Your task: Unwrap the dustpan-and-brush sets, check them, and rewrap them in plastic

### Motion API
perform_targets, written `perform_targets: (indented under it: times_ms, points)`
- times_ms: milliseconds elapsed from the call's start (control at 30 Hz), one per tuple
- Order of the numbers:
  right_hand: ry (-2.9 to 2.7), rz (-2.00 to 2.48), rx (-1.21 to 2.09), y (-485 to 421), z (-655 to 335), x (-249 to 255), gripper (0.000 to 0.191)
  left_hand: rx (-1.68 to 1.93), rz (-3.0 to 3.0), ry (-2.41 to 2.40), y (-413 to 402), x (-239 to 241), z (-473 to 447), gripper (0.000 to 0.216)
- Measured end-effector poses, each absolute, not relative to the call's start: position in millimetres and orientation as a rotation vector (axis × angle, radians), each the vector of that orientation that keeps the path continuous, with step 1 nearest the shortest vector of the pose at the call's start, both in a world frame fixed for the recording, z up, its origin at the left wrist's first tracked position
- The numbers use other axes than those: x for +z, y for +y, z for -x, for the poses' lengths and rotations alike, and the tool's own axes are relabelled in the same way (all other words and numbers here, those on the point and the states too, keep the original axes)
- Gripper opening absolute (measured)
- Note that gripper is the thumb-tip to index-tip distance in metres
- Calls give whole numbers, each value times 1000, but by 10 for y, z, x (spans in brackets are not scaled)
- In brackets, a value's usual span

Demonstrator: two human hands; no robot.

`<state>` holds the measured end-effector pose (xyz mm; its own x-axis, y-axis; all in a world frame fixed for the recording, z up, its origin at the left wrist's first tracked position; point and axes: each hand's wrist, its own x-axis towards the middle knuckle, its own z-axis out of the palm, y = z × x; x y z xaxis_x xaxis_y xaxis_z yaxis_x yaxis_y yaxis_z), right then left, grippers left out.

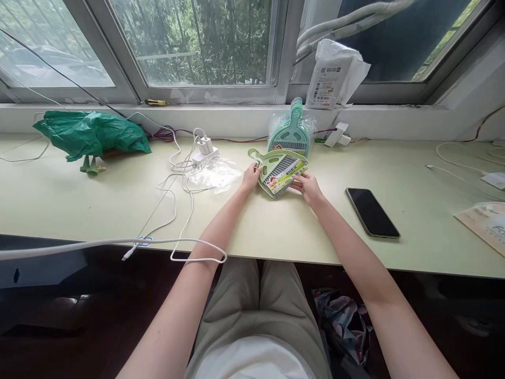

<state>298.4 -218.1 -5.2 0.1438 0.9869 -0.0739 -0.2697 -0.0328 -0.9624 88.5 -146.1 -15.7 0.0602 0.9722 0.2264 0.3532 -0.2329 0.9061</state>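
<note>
A light green mini dustpan and brush set point(272, 171) with grey bristles and a printed card label is tilted just above the desk in front of me. My left hand point(251, 177) grips its left edge near the handle. The fingers of my right hand point(306, 188) close on its right side, by the lower corner of the label. Right behind it, a stack of similar teal-green dustpan sets point(294, 129) leans near the wall in clear plastic wrapping. Crumpled clear plastic film point(219, 176) lies left of my left hand.
A black phone point(373, 213) lies to the right. White cables point(189, 210) and a power adapter point(205, 152) spread leftward, one cable crossing my left forearm. A green plastic bag point(94, 134) sits far left. On the sill are a wrapped box point(329, 79) and a yellow-handled tool point(155, 102).
</note>
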Motion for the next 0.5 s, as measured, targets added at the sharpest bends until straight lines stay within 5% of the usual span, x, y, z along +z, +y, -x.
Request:
perform_targets:
  times_ms: [100,333,500]
  points:
    - [-926,1231,1273,-2193,-2972,-15,6,1237,-1615,1319,-1438,-156,-861,13]
    - [-1156,1495,1328,-2212,-3062,81,35,1303,-1551,1324,-1348,-194,-790,22]
    - [-1059,1480,1360,-2175,-3233,124,36,1272,-1568,1278,-1341,-191,-777,24]
